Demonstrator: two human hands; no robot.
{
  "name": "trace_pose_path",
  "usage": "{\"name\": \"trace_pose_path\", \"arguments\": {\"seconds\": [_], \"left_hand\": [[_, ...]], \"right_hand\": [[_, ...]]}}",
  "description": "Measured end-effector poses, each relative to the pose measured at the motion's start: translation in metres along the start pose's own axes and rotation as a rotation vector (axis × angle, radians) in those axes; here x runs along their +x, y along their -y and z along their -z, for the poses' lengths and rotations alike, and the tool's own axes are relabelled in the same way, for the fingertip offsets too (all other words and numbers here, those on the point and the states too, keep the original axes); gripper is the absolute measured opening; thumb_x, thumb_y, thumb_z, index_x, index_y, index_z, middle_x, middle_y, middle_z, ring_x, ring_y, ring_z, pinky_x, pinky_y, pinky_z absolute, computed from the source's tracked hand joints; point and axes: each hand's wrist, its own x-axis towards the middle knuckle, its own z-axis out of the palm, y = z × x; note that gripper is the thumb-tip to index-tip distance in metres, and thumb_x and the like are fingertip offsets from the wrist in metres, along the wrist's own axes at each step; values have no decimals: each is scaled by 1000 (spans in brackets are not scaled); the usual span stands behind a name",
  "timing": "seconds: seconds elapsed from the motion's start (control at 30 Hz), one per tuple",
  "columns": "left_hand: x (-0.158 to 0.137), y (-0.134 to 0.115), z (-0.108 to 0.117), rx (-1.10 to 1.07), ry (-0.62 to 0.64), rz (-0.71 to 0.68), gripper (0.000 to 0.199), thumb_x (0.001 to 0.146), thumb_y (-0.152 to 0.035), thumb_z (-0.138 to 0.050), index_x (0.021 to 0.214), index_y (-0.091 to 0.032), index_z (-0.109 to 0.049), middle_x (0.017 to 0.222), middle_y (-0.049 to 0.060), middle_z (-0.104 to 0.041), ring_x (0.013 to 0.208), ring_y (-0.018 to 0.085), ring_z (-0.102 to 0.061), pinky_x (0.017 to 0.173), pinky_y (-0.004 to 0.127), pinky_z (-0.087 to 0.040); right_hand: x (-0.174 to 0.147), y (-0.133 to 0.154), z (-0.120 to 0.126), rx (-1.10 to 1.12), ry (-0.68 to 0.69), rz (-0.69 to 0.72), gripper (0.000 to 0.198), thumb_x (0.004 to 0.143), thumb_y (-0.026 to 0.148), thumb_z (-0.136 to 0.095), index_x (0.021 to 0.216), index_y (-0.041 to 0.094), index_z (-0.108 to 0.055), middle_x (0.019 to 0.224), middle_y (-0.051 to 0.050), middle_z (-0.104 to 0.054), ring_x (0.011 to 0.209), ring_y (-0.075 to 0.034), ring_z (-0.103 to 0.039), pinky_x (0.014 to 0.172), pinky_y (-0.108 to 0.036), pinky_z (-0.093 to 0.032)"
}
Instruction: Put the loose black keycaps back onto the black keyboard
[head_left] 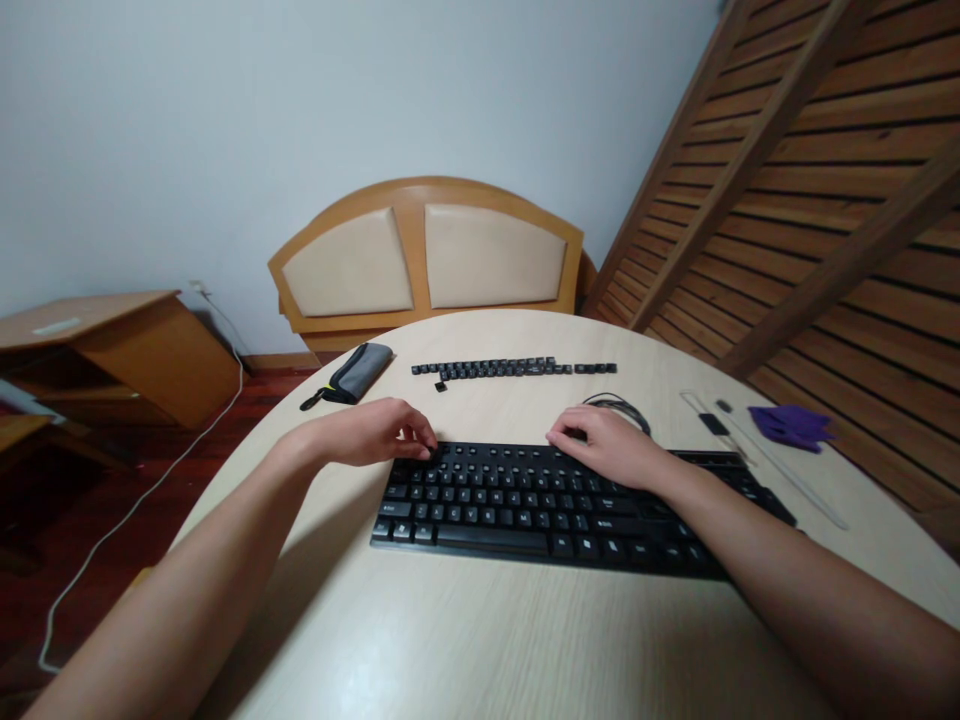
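A black computer keyboard [495,497] lies on the round, light wood table [480,640]. Along its far rows, bare key posts show where keycaps are off. At the keyboard's far left corner, my left hand [386,432] is closed, thumb and fingertips pinched on a small black keycap [433,452]. My right hand [604,440] rests over the far edge with curled fingers, gripping the keyboard there; its fingertips are partly hidden. Behind the keyboard, loose black keycaps [495,369] stand in lined-up rows, with one keycap [440,386] lying apart in front.
A grey and black pouch [361,373] sits at back left. Behind my right hand is a coiled black cable [619,402]. On the right lie a wire tool with a black handle [712,424], a thin pale stick [787,470] and a purple cloth-like item [790,425].
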Motion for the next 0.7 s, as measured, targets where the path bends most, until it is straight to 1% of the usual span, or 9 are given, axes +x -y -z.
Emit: {"name": "trace_pose_path", "arguments": {"seconds": [0.2, 0.33, 0.47, 0.57, 0.7], "left_hand": [[1, 3, -2, 29, 20, 17, 24, 90, -31, -61, 106, -19, -74, 98, 5, -77, 85, 19, -70, 74, 25, -49], [2, 5, -3, 25, 30, 26, 23, 89, -30, -62, 105, -20, -75, 99, 5, -77, 87, 19, -70, 75, 26, -49], [2, 7, -4, 27, 22, 10, 22, 88, -30, -63, 104, -20, -75, 98, 4, -77, 86, 19, -70, 75, 26, -48], [2, 6, -4, 46, 12, 8, 20, 87, -29, -64, 102, -21, -75, 96, 4, -77, 85, 19, -70, 73, 26, -48], [1, 0, -6, 103, -9, 55, 18, 86, -27, -66, 100, -20, -76, 95, 4, -77, 84, 20, -70, 72, 26, -48]], "right_hand": [[0, -1, -1, 0, -7, 5, 25, 96, 33, -53, 82, 21, -70, 84, -5, -73, 81, -22, -64, 77, -35, -45], [0, -1, -1, 4, -6, 9, 25, 96, 34, -53, 83, 21, -70, 85, -5, -73, 83, -22, -64, 77, -35, -45], [1, -1, -1, 6, -10, 4, 25, 96, 33, -53, 82, 21, -70, 84, -5, -73, 82, -22, -65, 76, -34, -45], [1, -1, -1, 7, -10, 3, 25, 96, 33, -53, 82, 22, -71, 84, -5, -73, 81, -22, -65, 75, -34, -45], [1, 0, -1, 6, -3, -2, 25, 96, 33, -52, 82, 21, -70, 84, -6, -73, 81, -22, -64, 75, -34, -45]]}}
